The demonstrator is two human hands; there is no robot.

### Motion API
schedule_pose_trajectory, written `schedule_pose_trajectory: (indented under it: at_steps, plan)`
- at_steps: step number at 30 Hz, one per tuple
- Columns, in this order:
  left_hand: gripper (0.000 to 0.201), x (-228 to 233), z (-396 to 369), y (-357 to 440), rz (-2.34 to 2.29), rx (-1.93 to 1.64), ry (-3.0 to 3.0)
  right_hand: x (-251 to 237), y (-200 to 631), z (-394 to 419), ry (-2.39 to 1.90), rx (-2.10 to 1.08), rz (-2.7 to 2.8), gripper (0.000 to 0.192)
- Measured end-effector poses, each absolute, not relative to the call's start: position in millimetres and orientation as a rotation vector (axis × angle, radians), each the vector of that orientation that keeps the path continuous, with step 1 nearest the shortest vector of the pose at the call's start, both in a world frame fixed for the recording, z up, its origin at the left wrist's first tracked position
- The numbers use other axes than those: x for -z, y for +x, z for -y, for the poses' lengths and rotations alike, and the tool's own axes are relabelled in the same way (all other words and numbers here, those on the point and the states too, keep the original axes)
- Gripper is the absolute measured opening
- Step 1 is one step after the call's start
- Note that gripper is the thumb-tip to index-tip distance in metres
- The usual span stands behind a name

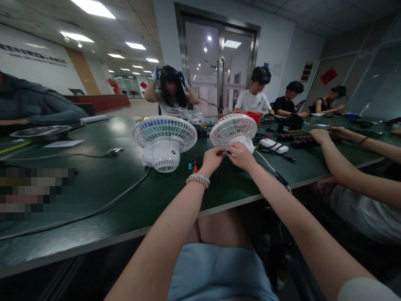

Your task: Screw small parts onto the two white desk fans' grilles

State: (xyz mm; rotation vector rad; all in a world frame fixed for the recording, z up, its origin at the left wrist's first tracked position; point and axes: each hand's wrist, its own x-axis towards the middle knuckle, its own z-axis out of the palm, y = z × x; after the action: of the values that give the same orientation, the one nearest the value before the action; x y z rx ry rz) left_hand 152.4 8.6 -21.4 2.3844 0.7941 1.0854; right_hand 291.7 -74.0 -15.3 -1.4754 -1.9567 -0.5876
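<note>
My left hand [213,160], with bracelets [198,180] at the wrist, and my right hand [240,155] meet in front of the smaller white fan [233,127]. Both hands have their fingers closed on a small dark piece with a pale end [226,153]; its kind is too small to make out. The fan head lies tilted just behind my right hand, its grille facing up and away. To the left stands a larger white fan [164,142], its motor housing toward me and a grey cable [125,194] running from it. A small orange-and-black tool [195,166] sits near my left hand.
The green table's front edge [234,205] runs below my forearms. Right of the fans lie a white power strip [273,146] and cables. A plug [115,151] lies on the left. A co-worker's hands [322,136] work at the right, and several people sit around the table.
</note>
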Motion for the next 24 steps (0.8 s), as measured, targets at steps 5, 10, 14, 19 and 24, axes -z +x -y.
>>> schedule_pose_trajectory:
  at_steps: [5, 10, 14, 19, 24]
  plan:
    - [0.020, 22.7, -7.4, 153.1, -0.740, -1.106, 2.401, 18.0, 294.9, 70.7, -1.429, 0.575, 1.972, 0.022]
    - [0.024, 26.3, -7.8, 155.9, -0.639, -1.132, 2.333, 24.0, 300.8, 61.8, -1.365, 0.553, 1.987, 0.017]
    - [0.026, 27.0, -8.6, 158.2, -0.625, -1.133, 2.262, 26.6, 304.4, 56.5, -1.316, 0.537, 1.964, 0.016]
    - [0.025, 24.0, -6.0, 156.3, -0.616, -1.172, 2.279, 25.9, 303.1, 56.3, -1.293, 0.522, 1.877, 0.014]
    - [0.025, 21.6, -2.0, 154.8, -0.578, -1.191, 2.285, 26.8, 302.3, 56.6, -1.297, 0.533, 1.830, 0.016]
